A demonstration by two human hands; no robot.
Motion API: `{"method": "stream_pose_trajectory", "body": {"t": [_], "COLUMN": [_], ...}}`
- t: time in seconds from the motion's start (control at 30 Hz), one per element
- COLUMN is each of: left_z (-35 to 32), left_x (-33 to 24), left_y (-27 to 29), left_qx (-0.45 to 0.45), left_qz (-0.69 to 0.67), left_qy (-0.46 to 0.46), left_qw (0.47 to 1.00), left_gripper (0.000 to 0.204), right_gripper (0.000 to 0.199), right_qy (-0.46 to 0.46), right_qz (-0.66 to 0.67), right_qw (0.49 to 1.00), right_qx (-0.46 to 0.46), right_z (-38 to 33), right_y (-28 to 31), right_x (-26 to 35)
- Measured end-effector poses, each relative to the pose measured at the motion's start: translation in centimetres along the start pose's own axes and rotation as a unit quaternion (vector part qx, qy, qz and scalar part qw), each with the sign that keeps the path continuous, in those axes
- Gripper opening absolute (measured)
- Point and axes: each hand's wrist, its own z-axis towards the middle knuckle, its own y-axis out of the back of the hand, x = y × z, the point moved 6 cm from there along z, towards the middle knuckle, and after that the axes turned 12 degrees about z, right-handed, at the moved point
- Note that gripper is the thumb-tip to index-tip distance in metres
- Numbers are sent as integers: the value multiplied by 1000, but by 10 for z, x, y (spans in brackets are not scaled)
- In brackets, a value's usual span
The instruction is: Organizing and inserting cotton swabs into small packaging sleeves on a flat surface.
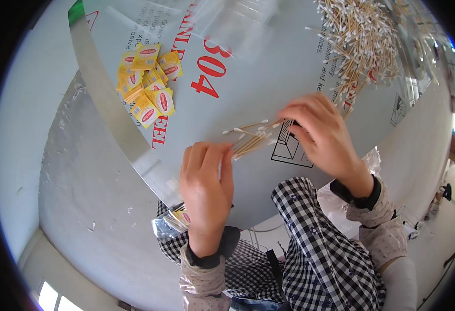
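A small bunch of cotton swabs (pixel 252 145) with wooden sticks and white tips lies just above the table between my hands. My left hand (pixel 204 179) pinches its near-left end between thumb and fingers. To the right, my right hand (pixel 323 135) is a little blurred, its fingers bent together around the end of a swab stick (pixel 280 123). One or two other swabs (pixel 245 127) slant loosely above the bunch. At the far right a big heap of loose cotton swabs (pixel 364 46) spreads over the table.
Small yellow printed packets (pixel 147 85) lie piled at the left of the grey table (pixel 253 192), near its metal edge (pixel 108 93). Clear plastic bags (pixel 243 26) lie at the back. A clear bag with swabs and a yellow packet (pixel 168 225) is by my lap.
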Motion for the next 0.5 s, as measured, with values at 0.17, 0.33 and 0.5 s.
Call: {"method": "stream_pose_trajectory", "body": {"t": [0.17, 0.33, 0.5], "left_z": [-5, -10, -12], "left_x": [-19, -18, -30], "left_y": [-6, -16, -23], "left_qx": [-73, -101, -88], "left_qz": [26, 6, -4], "left_qy": [-32, -61, -63], "left_qw": [996, 993, 994], "left_gripper": [21, 19, 15], "right_gripper": [19, 16, 17], "right_qy": [19, -11, 44], "right_qz": [-35, -60, -26], "right_qw": [998, 997, 998], "right_qx": [56, 37, 23], "right_z": [6, 16, 44], "right_y": [5, 21, -10], "right_x": [-15, -31, -17]}}
